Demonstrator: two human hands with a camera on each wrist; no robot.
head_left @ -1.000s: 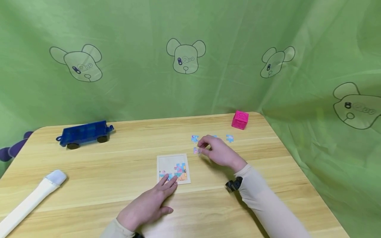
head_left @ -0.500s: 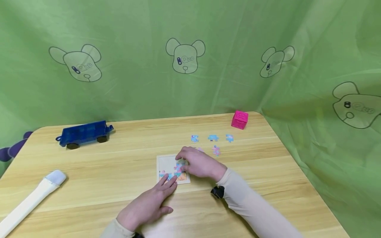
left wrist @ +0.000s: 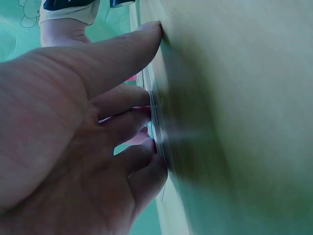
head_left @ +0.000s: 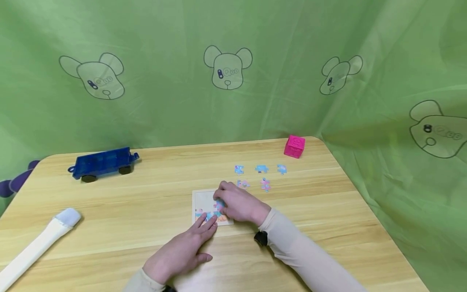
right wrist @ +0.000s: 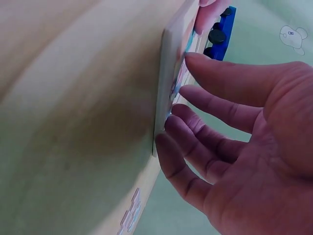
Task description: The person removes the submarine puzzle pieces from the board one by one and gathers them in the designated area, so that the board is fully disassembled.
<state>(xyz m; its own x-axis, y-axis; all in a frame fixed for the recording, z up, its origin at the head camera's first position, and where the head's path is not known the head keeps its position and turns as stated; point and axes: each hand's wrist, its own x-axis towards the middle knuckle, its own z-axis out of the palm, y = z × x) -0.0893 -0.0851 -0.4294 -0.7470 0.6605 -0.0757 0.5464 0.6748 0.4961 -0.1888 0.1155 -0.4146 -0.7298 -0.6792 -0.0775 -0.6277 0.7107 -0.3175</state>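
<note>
A square, pale-framed puzzle tray (head_left: 194,198) lies mid-table, partly filled with pink, blue and orange pieces. My left hand (head_left: 182,251) lies over its near edge, fingers extended and fingertips resting on the lower pieces. From the right, my right hand (head_left: 241,202) reaches over the tray with thumb and forefinger curled at either side of a blue-and-pink puzzle piece (head_left: 219,204) at its right side. The right wrist view has the thumb (right wrist: 220,68) and fingertips touching the tray's face; the piece is mostly hidden there. Several loose pieces, including a blue one (head_left: 261,168), lie beyond that hand.
A pink cube (head_left: 294,147) stands at the back right of the wooden table (head_left: 146,227). Back left is a blue toy wagon (head_left: 103,163). A white, strap-like object (head_left: 40,245) lies at left. Green fabric (head_left: 233,117) hangs behind and at right.
My right hand has moved left and nearer from the loose pieces to the tray, its fingers drawing closer around the piece there. The left hand stays in place.
</note>
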